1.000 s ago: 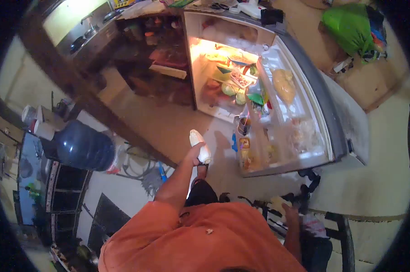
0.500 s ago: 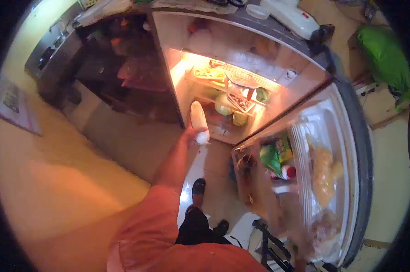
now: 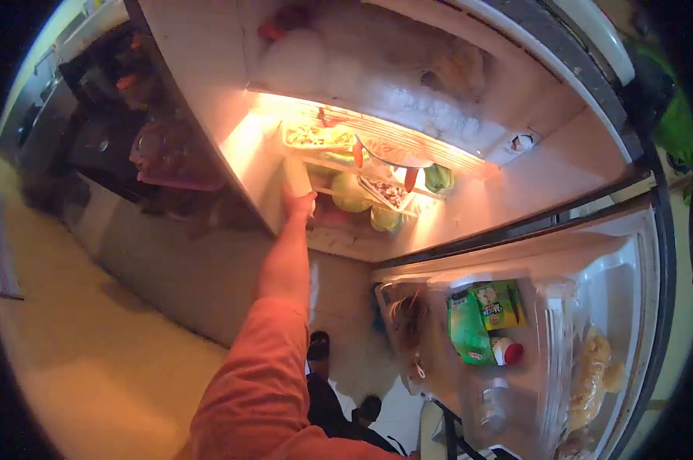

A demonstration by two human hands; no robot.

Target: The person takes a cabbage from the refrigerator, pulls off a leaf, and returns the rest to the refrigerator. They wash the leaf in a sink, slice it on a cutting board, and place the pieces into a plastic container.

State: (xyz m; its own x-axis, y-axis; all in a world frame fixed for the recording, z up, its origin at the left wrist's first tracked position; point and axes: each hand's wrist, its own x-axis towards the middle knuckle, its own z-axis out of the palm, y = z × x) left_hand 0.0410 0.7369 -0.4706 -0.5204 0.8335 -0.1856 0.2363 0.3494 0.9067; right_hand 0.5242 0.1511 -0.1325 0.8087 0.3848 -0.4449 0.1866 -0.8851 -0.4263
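Note:
My left hand (image 3: 302, 205) reaches into the lit fridge (image 3: 469, 238) and is closed around a long pale object (image 3: 295, 176), which looks like a vegetable. Its upper end is beside the left end of the shelf, close to a tray of chopped yellowish food (image 3: 316, 136). To the right of the hand lies a round pale-green cabbage (image 3: 351, 192). A white tray of small brown pieces (image 3: 385, 193) sits beside it, above a yellow-green round vegetable (image 3: 385, 220). My right hand is out of view.
The fridge door (image 3: 546, 322) stands open on the right, holding a green packet (image 3: 467, 326), a red-capped bottle (image 3: 507, 351) and a bag of yellowish food (image 3: 589, 379). A frosted compartment (image 3: 431, 107) is above the shelf. A pink basket (image 3: 181, 165) stands at left.
My left hand has moved the long pale object forward, from in front of the fridge to inside it. The view has come closer to the shelves.

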